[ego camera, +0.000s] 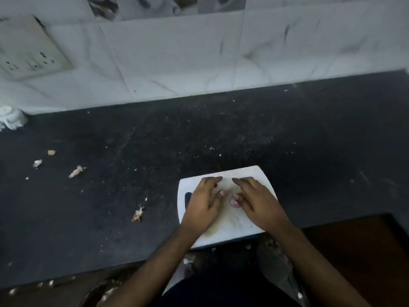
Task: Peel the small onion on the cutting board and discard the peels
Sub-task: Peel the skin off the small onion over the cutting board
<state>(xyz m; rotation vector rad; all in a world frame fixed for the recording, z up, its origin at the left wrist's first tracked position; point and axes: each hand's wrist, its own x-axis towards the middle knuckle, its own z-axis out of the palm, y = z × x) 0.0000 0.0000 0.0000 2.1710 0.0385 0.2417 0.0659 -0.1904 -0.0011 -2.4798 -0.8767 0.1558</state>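
A small pinkish onion (234, 202) lies on the white cutting board (254, 173) near the counter's front edge. My right hand (259, 202) rests over the board with its thumb and a finger touching the onion from the right. My left hand (204, 202) lies flat on the board just left of the onion, fingers spread, its thumb tip close to the onion. Most of the onion is hidden between the two hands. A dark handle slot (187, 199) of the board shows beside my left hand.
The dark stone counter (155, 151) carries scattered peel scraps: one (137, 214) left of the board, others (76, 171) farther left. A white crumpled item (11, 118) sits at the far left by the tiled wall. A socket plate (28, 52) hangs on the wall. Peels litter the floor (108, 291) below.
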